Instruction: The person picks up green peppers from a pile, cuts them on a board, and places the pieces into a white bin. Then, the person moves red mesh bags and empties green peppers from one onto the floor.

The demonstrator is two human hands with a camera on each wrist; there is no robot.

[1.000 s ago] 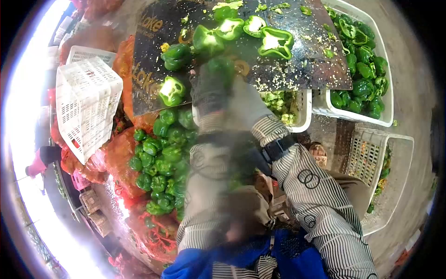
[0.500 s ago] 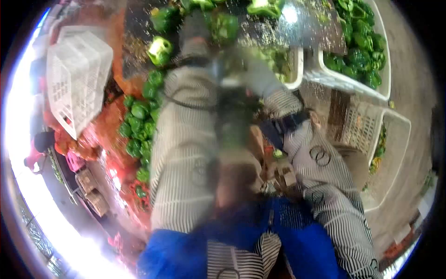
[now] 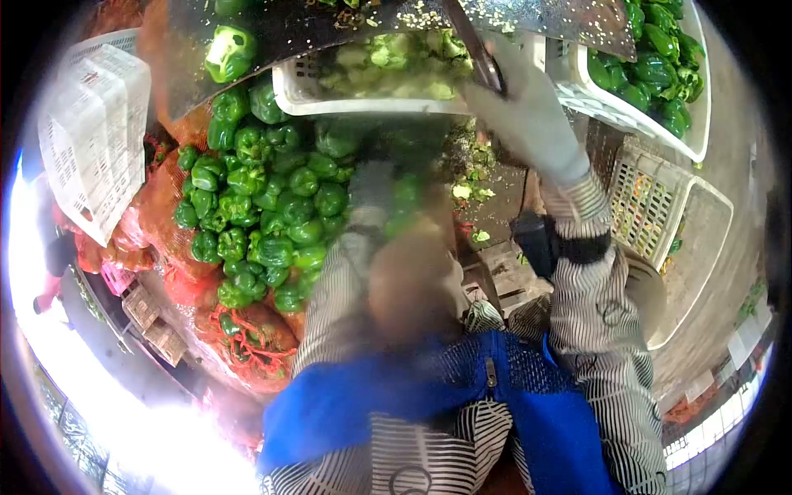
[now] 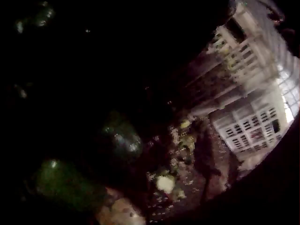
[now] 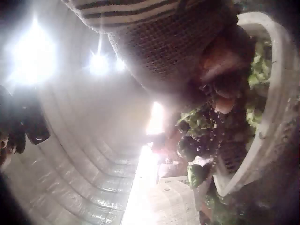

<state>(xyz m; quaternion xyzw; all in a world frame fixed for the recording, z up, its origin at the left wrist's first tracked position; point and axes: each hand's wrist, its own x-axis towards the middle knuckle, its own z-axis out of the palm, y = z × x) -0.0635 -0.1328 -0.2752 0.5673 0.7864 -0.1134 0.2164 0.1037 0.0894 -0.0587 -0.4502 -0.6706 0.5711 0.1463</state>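
My right hand, in a pale glove, grips a dark knife at the edge of the white basket of pale green pepper scraps. In the right wrist view the glove hangs over that basket's rim. My left arm, in a striped sleeve, is blurred and reaches down toward the pile of whole green peppers. The left hand itself is smeared, with a green blur by it. The left wrist view is dark, with two dim green peppers below.
A dark cutting board with seeds and a pepper lies over the basket. A white crate of cut peppers stands at the upper right, another white crate below it. An upturned white crate is on the left. Orange mesh sacks hold the pile.
The view has dropped from the cutting board to the pepper pile. My left arm came down off the board toward the pile. My right hand now shows the knife at the basket.
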